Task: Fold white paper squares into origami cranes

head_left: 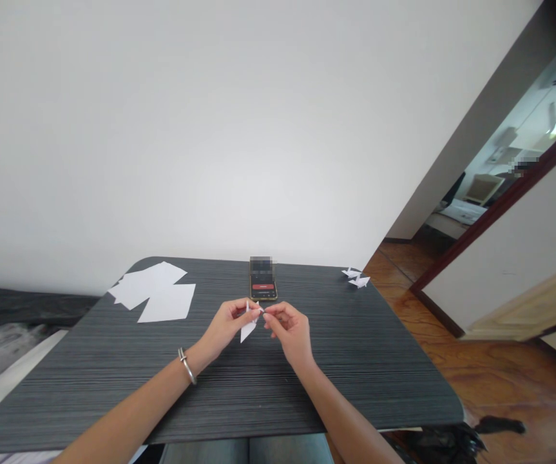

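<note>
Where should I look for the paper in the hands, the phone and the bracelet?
Held paper (247,331): head view, on its lower flap.
Phone (263,280): head view, on its screen.
Bracelet (189,369): head view, on its silver band.

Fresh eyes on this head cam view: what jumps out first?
Probably the two hands at the middle of the dark table: the left hand and right hand pinch a small folded white paper between them. Next, the white sheets spread at the table's far left, and two small folded paper pieces near its far right corner. A phone sits just beyond the hands, near the wall.
</note>
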`<control>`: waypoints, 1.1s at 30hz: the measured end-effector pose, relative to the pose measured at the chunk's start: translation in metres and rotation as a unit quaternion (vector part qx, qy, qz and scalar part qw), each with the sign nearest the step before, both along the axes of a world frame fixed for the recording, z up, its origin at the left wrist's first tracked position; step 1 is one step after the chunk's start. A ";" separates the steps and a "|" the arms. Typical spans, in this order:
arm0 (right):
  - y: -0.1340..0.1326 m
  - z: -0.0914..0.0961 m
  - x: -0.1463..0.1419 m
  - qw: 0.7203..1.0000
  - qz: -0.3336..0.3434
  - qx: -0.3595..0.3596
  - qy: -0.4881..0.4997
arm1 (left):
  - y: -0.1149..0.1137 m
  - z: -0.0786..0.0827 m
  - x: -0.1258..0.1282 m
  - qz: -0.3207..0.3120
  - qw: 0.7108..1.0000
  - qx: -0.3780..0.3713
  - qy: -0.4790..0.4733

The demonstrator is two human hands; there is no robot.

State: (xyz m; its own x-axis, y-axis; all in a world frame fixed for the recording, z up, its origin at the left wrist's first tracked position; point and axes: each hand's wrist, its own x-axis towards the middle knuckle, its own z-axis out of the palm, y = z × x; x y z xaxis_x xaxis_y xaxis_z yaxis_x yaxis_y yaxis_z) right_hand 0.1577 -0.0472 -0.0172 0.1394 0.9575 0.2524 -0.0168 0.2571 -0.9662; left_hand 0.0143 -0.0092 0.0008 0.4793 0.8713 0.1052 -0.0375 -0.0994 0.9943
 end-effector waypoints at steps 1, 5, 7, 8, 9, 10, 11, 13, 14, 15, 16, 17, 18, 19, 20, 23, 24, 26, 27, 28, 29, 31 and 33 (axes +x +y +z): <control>-0.001 0.000 0.000 1.000 -0.009 0.011 -0.005 | 0.000 0.000 0.000 -0.005 1.000 -0.009 -0.001; -0.003 0.002 0.001 0.996 -0.027 0.069 -0.055 | -0.001 0.002 0.001 -0.011 0.999 -0.030 -0.020; -0.004 0.002 0.002 0.993 -0.033 0.085 -0.071 | -0.001 0.002 0.001 -0.013 0.999 -0.033 -0.029; -0.004 0.003 0.003 0.992 -0.038 0.089 -0.075 | -0.001 0.002 0.001 -0.016 0.999 -0.035 -0.031; -0.004 0.003 0.003 0.992 -0.042 0.093 -0.079 | -0.001 0.002 0.001 -0.019 0.999 -0.037 -0.033; -0.003 0.003 0.003 0.991 -0.044 0.097 -0.083 | -0.001 0.002 0.001 -0.021 0.998 -0.040 -0.034; -0.003 0.003 0.004 0.990 -0.044 0.100 -0.088 | -0.001 0.003 0.001 -0.022 0.998 -0.043 -0.036; -0.003 0.003 0.004 0.990 -0.041 0.102 -0.091 | -0.002 0.003 0.001 -0.024 0.998 -0.048 -0.037; -0.003 0.003 0.004 0.990 -0.041 0.101 -0.089 | -0.002 0.003 0.002 -0.025 0.998 -0.050 -0.038; -0.003 0.003 0.004 0.991 -0.044 0.099 -0.084 | -0.002 0.004 0.002 -0.026 0.998 -0.052 -0.039; -0.002 0.003 0.004 0.991 -0.046 0.099 -0.080 | -0.002 0.004 0.002 -0.027 0.997 -0.053 -0.039; -0.002 0.002 0.004 0.991 -0.048 0.099 -0.079 | -0.002 0.004 0.002 -0.027 0.997 -0.055 -0.039; -0.002 0.002 0.004 0.990 -0.048 0.101 -0.081 | -0.002 0.003 0.002 -0.028 0.997 -0.056 -0.039; -0.002 0.002 0.004 0.990 -0.047 0.103 -0.085 | -0.002 0.003 0.002 -0.028 0.997 -0.056 -0.038; -0.002 0.002 0.004 0.989 -0.046 0.104 -0.090 | -0.002 0.003 0.002 -0.029 0.997 -0.057 -0.038; -0.002 0.003 0.004 0.989 -0.042 0.107 -0.097 | -0.002 0.002 0.001 -0.031 0.997 -0.055 -0.036; -0.002 0.003 0.004 0.989 -0.042 0.108 -0.096 | -0.002 0.002 0.001 -0.030 0.998 -0.052 -0.035; -0.003 0.003 0.004 0.989 -0.040 0.110 -0.091 | -0.002 0.003 0.001 -0.027 0.998 -0.048 -0.031; -0.003 0.003 0.004 0.990 -0.038 0.108 -0.086 | -0.002 0.003 0.001 -0.026 0.998 -0.046 -0.029; -0.003 0.003 0.004 0.991 -0.033 0.104 -0.079 | -0.002 0.003 0.001 -0.025 0.998 -0.044 -0.026; -0.002 0.003 0.004 0.992 -0.026 0.099 -0.070 | -0.002 0.003 0.001 -0.024 0.999 -0.041 -0.024; -0.002 0.002 0.003 0.995 -0.013 0.086 -0.045 | -0.001 0.003 0.001 -0.023 0.999 -0.033 -0.020; -0.001 0.002 0.003 0.997 -0.006 0.070 -0.017 | -0.001 0.002 0.000 -0.019 1.000 -0.020 -0.014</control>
State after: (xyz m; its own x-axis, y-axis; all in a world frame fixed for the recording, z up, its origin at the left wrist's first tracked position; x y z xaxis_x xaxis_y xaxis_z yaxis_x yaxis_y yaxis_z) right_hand 0.1604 -0.0481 -0.0149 0.1401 0.9110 0.3879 0.0188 0.3892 -0.9210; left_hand 0.0147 -0.0100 0.0025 0.5094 0.8564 0.0839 -0.0675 -0.0574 0.9961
